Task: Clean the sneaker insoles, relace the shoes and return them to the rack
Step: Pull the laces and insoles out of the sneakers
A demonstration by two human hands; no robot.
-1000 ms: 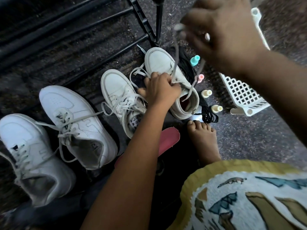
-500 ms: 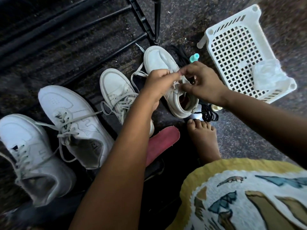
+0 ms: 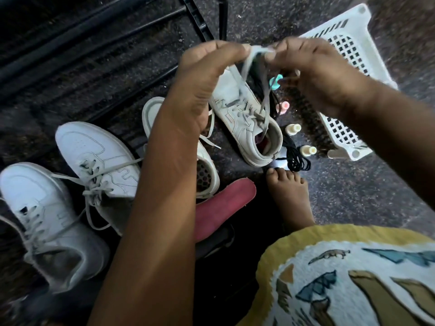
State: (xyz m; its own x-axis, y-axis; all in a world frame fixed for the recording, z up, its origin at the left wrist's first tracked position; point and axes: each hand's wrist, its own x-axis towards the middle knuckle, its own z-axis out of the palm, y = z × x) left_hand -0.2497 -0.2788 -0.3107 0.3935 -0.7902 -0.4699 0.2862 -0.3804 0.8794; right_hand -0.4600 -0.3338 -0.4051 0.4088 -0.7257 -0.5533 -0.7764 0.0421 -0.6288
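A cream sneaker (image 3: 244, 118) stands on the dark floor in the middle, with a dark red insole inside. My left hand (image 3: 200, 83) and my right hand (image 3: 315, 74) are raised above it, each pinching an end of its grey lace (image 3: 247, 64), which runs down to the top eyelets. Its mate (image 3: 204, 170) lies to the left, mostly hidden behind my left forearm. A loose red insole (image 3: 223, 205) lies in front. Two white sneakers (image 3: 94, 161) (image 3: 40, 222) with loose laces sit at the left.
A black metal shoe rack (image 3: 94, 43) fills the upper left. A white plastic basket (image 3: 348, 67) lies tipped at the right. Small bottles (image 3: 293, 129) (image 3: 308, 150) and black laces (image 3: 294, 158) sit beside the sneaker. My bare foot (image 3: 289, 196) rests near the insole.
Both hands rose from the sneaker's tongue and pulled the lace ends up and taut above the shoe.
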